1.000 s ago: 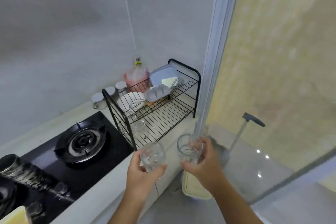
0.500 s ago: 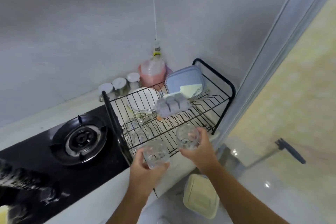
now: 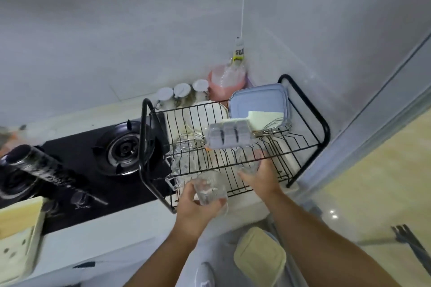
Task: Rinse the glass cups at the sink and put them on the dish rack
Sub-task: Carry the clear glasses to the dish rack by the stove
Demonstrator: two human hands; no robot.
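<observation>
Placement stage, not complete. The left hand (image 3: 194,205) grips a ribbed glass cup (image 3: 210,187), fingers and thumb curled round its lower wall. The cup is roughly upright at the front edge of the rack (image 3: 326,128), and it is not seen resting on the wires. The right hand (image 3: 262,178) holds a second cup (image 3: 248,158) from below, fingers wrapped round its base. This cup is over the middle wires, just in front of a grey tray (image 3: 229,135); blur prevents confirming contact with the wires. Clear glassware (image 3: 184,162) lies on the rack's left side, suggesting some items are already stowed. No sink is in view, so rinsing is judged finished for these two. Outstanding: set both cups down and release.
</observation>
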